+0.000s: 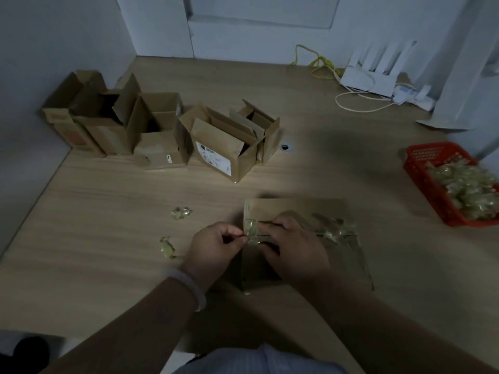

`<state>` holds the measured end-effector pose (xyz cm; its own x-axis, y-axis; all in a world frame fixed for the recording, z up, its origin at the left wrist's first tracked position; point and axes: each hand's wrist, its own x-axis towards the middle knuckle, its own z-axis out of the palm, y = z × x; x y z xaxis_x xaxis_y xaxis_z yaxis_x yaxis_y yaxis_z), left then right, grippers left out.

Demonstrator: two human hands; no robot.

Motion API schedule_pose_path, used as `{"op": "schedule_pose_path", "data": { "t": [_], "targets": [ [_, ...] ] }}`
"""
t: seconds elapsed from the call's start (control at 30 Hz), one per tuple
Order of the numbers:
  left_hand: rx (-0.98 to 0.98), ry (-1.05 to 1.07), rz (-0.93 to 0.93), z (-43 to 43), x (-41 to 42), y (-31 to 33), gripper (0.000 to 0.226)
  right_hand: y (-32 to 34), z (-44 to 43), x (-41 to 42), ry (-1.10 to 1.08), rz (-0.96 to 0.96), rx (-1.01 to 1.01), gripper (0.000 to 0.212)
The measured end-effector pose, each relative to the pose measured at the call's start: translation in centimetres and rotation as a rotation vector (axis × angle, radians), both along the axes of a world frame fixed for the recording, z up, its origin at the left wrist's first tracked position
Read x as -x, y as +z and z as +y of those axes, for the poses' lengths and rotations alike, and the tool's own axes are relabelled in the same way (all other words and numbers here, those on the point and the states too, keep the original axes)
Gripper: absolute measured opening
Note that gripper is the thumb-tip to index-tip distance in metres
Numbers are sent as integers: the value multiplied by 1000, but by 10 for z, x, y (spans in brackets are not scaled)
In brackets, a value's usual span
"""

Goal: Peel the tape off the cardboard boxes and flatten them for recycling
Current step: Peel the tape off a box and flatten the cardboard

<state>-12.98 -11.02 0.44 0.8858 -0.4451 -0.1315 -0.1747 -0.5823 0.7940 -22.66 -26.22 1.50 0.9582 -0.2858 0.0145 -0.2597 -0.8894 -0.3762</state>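
Note:
A closed cardboard box [297, 209] lies on the wooden table in front of me, with clear yellowish tape [328, 229] running across its top seam. My left hand [216, 247] pinches the loose end of that tape at the box's left edge. On top of the box rests my right hand [293, 248], fingers curled onto the taped seam and pressing it down. Several open boxes [216, 147] stand in a row at the back left, flaps up.
Two crumpled tape scraps [181, 212] [167, 247] lie left of my hands. A red basket [432, 168] full of tape wads sits at the right edge. A white router [370, 82] with cables stands at the back right. A cable hole [286, 147] is mid-table.

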Motion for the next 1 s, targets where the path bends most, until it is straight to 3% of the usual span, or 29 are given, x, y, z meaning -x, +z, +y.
{"op": "schedule_pose_path", "data": {
  "t": [0.13,0.23,0.43,0.63,0.83,1.0],
  "targets": [
    [57,-49,73,9,-4,-2,13,4,10,-13,-24,24,7,54],
    [179,-168,195,15,-9,-1,37,5,16,-22,-50,6,-4,45],
    [78,-389,149,12,-25,-4,85,-1,19,-34,-107,-31,-58,21],
    [-83,-509,48,7,-38,-11,90,-11,18,-39,-185,-58,-80,9],
    [-149,-539,30,10,-41,-12,88,-9,6,-33,-325,-135,-329,5],
    [-253,-554,-91,12,-41,-3,88,-2,-6,-26,-530,-239,-513,11]
  ]
}}
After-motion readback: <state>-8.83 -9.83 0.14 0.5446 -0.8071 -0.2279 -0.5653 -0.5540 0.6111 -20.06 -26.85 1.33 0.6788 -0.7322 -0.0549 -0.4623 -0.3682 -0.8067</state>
